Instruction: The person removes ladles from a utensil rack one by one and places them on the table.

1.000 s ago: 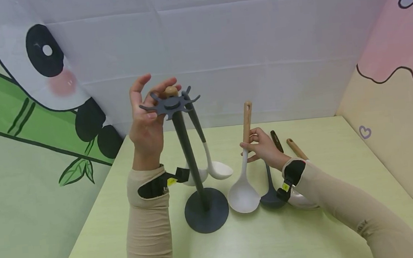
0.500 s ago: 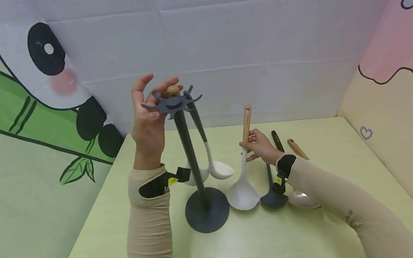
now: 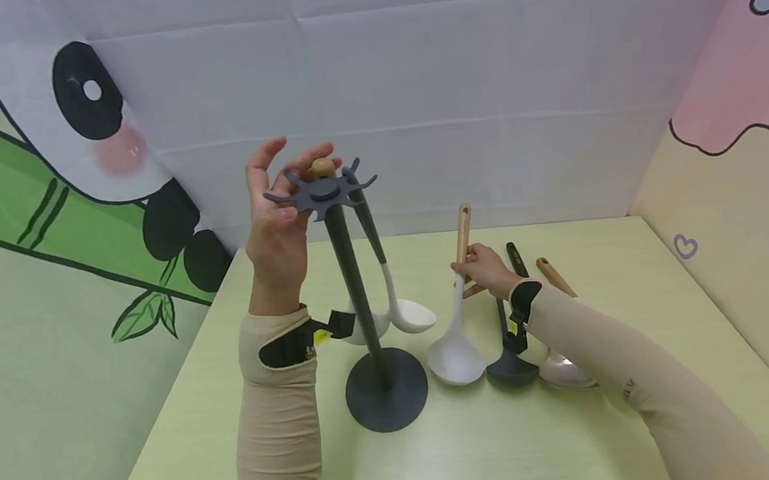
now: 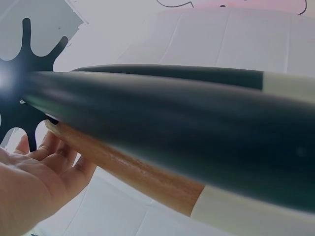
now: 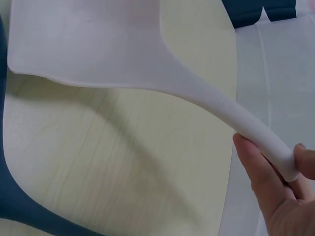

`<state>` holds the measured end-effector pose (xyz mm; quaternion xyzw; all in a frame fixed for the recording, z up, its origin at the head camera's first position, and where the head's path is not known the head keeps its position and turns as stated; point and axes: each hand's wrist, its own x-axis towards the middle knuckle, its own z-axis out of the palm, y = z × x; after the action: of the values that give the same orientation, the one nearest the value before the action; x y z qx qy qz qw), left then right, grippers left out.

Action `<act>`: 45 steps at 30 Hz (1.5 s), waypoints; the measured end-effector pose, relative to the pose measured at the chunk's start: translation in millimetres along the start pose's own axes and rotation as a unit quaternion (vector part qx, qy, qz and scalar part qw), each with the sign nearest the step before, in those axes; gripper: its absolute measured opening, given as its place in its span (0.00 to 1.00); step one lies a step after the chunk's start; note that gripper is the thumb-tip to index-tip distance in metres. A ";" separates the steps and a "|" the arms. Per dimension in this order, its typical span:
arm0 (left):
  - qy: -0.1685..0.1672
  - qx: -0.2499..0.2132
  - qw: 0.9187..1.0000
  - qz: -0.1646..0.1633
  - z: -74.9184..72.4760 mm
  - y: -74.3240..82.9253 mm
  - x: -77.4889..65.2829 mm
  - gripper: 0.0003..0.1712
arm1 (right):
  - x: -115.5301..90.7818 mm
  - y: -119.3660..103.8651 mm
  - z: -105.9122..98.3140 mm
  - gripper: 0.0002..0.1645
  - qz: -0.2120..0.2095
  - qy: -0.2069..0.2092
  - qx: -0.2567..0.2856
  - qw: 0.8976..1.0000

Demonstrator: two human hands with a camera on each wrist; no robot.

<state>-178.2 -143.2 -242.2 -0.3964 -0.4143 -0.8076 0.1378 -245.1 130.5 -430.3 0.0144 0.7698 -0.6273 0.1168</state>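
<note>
In the head view, my right hand pinches a white spatula with a wooden handle by its neck, handle end up. The right wrist view shows thumb and fingers on that white neck; I cannot tell whether the head touches the table. My left hand is up at the hook plate of a dark utensil stand, relaxed fingers against a wooden handle hanging there. A white spoon with a dark handle also hangs, and another white utensil head shows partly behind the pole.
A black ladle lies under my right wrist on the pale table. Beside it is a metal utensil with a wooden handle, partly hidden by my sleeve. Printed cloth walls enclose the back and sides.
The spatula's handle end has come down while its head has shifted slightly away from the front of the table, my right hand moving with it. My left hand has stayed at the stand.
</note>
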 end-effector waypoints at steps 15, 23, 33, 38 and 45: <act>-0.002 -0.002 1.000 0.000 -0.3 -0.3 0.0 0.37 | 16.4 11.2 -6.9 0.27 0.039 -0.059 -0.050 0.996; -0.004 0.003 1.000 -0.001 0.4 -1.0 0.7 0.37 | 20.6 16.2 -7.5 0.30 0.070 -0.047 -0.068 0.994; -0.003 0.000 1.000 -0.001 -1.2 -0.5 -0.4 0.37 | 29.4 31.8 -0.5 0.31 0.064 -0.050 -0.074 0.994; -0.001 -0.004 1.000 -0.002 -2.1 -1.2 -0.6 0.37 | 27.3 32.7 7.5 0.39 0.063 -0.060 -0.092 0.992; -0.003 -0.003 1.000 -0.005 -2.2 -1.9 -1.0 0.36 | 24.7 37.7 12.0 0.51 0.074 -0.069 -0.108 0.989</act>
<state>-179.7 -143.8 -244.8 -0.3969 -0.4141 -0.8086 0.1308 -260.8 123.9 -473.6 0.0151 0.8199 -0.5298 0.2164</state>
